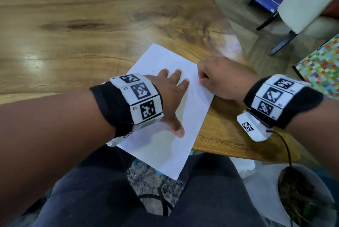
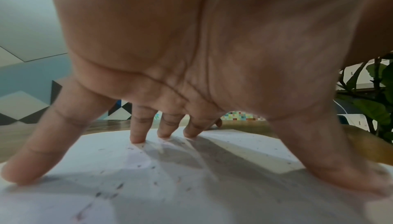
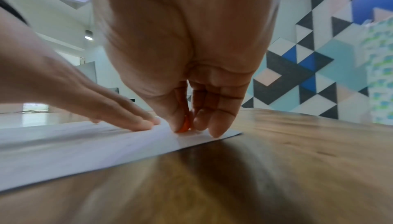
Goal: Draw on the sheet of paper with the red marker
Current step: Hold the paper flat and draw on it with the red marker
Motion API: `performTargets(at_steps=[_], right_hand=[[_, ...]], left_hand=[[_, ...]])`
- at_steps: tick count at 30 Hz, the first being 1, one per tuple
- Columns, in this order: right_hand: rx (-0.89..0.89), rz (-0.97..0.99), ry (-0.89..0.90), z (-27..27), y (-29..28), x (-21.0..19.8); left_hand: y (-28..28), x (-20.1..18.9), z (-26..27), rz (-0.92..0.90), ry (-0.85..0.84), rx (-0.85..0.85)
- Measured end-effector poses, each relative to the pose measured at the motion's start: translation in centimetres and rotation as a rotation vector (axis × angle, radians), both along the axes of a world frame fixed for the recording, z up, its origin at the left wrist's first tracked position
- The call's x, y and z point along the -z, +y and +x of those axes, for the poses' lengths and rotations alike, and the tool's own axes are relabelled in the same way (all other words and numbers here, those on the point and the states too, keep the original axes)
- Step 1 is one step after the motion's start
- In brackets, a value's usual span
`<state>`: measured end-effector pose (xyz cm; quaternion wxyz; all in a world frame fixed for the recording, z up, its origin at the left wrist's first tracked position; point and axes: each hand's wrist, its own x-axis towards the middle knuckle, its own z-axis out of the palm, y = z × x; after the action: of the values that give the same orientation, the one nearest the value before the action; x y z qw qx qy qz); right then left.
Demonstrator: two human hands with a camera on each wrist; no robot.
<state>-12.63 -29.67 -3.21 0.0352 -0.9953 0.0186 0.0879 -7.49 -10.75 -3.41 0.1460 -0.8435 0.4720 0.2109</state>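
Observation:
A white sheet of paper (image 1: pixel 165 122) lies askew on the wooden table (image 1: pixel 91 33), its near corner hanging over the table's front edge. My left hand (image 1: pixel 170 89) lies flat on the sheet with fingers spread; in the left wrist view the fingertips (image 2: pixel 138 138) press on the paper (image 2: pixel 191 185), which bears faint dark specks. My right hand (image 1: pixel 216 78) pinches the red marker (image 1: pixel 199 79) at the sheet's right edge. The right wrist view shows only a bit of the red marker (image 3: pixel 185 126) between thumb and fingers, its tip down on the paper (image 3: pixel 85 147).
The table's right edge (image 1: pixel 238 46) runs close beside my right hand. A chair (image 1: pixel 302 2) and a colourful mosaic panel (image 1: pixel 321 68) stand on the floor to the right. A potted plant (image 1: pixel 300 195) sits low at the right, near my knee.

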Motion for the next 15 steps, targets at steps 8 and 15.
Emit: performTargets(at_steps=[8,15], right_hand=[[0.031,-0.01,-0.011,1.0,-0.1,-0.3],[-0.089,0.025,0.083,-2.0,2.6,-0.7]], left_hand=[[0.4,-0.3,0.8,-0.045,-0.015,0.023],[0.2,0.2,1.8,-0.072,-0.038,0.008]])
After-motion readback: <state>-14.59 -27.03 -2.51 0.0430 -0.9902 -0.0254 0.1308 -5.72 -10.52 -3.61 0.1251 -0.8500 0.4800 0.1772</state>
